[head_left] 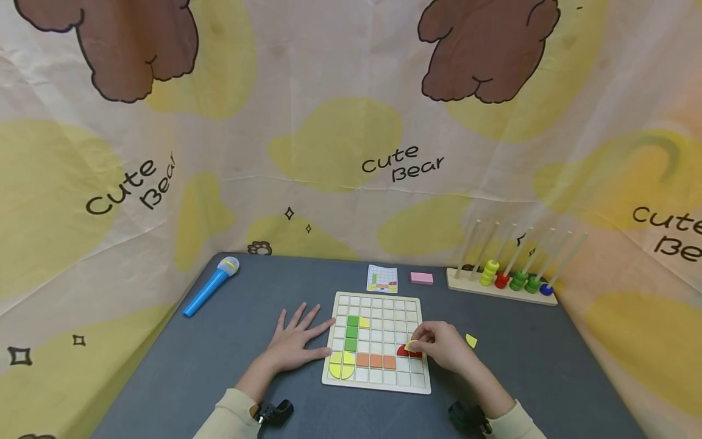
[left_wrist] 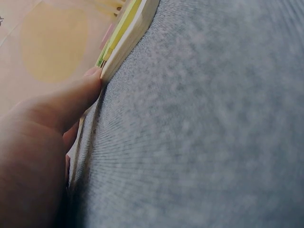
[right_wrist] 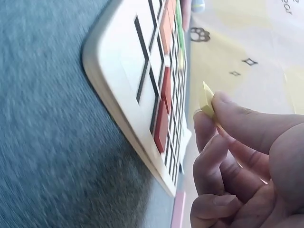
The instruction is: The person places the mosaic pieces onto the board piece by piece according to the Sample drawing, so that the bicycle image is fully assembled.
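Note:
A white grid board lies on the dark table. My left hand is spread flat beside it, with thumb and index fingertips at its left edge; the left wrist view shows the thumb against the board's side. Between thumb and index finger, my right hand pinches a small yellow tile over the board's right side. Just below that tile are red tiles, partly covered by the hand. The board also bears green tiles, orange tiles, a yellow tile and a yellow circle of quarter tiles.
Right of the right hand lies a loose yellow tile. Behind the board are a pattern card and a pink block. A peg stand with coloured beads occupies the back right, a blue toy microphone the back left.

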Tool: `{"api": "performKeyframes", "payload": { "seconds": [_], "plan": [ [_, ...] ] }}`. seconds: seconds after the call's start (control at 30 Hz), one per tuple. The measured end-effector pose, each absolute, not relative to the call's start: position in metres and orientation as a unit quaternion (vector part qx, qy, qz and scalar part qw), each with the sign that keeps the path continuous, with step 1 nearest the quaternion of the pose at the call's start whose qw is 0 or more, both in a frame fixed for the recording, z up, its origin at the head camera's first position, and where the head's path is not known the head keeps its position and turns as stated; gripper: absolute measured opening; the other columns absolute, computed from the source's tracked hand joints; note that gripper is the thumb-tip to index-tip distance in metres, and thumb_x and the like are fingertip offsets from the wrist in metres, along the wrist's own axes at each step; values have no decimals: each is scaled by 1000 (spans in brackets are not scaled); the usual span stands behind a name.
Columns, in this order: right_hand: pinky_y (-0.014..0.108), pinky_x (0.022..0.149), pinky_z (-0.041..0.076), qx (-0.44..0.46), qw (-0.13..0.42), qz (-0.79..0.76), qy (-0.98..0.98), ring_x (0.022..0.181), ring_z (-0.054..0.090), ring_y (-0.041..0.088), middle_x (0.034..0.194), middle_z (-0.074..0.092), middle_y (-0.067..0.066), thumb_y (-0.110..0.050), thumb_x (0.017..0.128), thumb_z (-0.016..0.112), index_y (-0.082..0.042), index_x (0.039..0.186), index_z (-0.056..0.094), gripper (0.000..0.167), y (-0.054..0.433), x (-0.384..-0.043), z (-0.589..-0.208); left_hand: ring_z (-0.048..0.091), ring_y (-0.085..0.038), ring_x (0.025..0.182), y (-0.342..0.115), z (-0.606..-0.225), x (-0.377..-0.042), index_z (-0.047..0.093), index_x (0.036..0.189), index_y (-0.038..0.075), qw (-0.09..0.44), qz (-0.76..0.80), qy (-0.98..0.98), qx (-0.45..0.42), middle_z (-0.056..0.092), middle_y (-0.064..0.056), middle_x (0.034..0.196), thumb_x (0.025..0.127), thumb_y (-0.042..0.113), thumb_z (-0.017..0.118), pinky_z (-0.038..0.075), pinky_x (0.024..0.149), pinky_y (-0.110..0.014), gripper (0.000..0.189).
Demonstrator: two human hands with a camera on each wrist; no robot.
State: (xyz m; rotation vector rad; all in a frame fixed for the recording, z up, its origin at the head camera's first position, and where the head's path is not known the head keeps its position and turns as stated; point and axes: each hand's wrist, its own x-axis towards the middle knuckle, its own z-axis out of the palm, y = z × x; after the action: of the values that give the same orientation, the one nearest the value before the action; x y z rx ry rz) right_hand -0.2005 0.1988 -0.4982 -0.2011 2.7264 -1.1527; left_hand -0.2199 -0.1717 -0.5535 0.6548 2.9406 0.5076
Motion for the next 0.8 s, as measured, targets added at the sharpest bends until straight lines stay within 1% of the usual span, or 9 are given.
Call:
{"api": "performKeyframes", "payload": {
  "seconds": [0.2, 0.33, 0.57, 0.8],
  "plan": [
    [24, 55, 41, -92, 107, -380, 914, 69, 53, 14, 72, 61, -3, -21, 85, 82, -15, 84, 72, 12, 193, -196, -501, 5, -38, 157, -172, -554, -220, 35, 155, 47, 47, 161, 963, 211, 20, 0, 169, 90, 78, 48, -4, 116, -72, 73],
    [23, 54, 39, -107, 116, -380, 911, 68, 52, 15, 71, 59, -3, -21, 84, 83, -15, 82, 71, 14, 191, -194, -504, 5, -38, 157, -172, -554, -220, 36, 154, 47, 46, 163, 963, 211, 21, -1, 169, 90, 77, 49, -3, 116, -73, 72],
    [23, 56, 40, -145, 113, -364, 913, 66, 52, 11, 69, 59, -8, -24, 84, 83, -19, 79, 70, 15, 189, -192, -513, 5, -37, 157, -172, -555, -220, 36, 154, 47, 45, 168, 962, 210, 20, 0, 169, 89, 78, 49, -4, 116, -73, 73],
    [23, 58, 40, -170, 109, -346, 916, 65, 51, 9, 69, 62, -12, -24, 84, 84, -21, 75, 71, 16, 188, -189, -513, 4, -37, 157, -172, -555, -220, 36, 154, 47, 47, 168, 962, 209, 19, 1, 169, 89, 78, 49, -5, 116, -72, 73]
  ]
}}
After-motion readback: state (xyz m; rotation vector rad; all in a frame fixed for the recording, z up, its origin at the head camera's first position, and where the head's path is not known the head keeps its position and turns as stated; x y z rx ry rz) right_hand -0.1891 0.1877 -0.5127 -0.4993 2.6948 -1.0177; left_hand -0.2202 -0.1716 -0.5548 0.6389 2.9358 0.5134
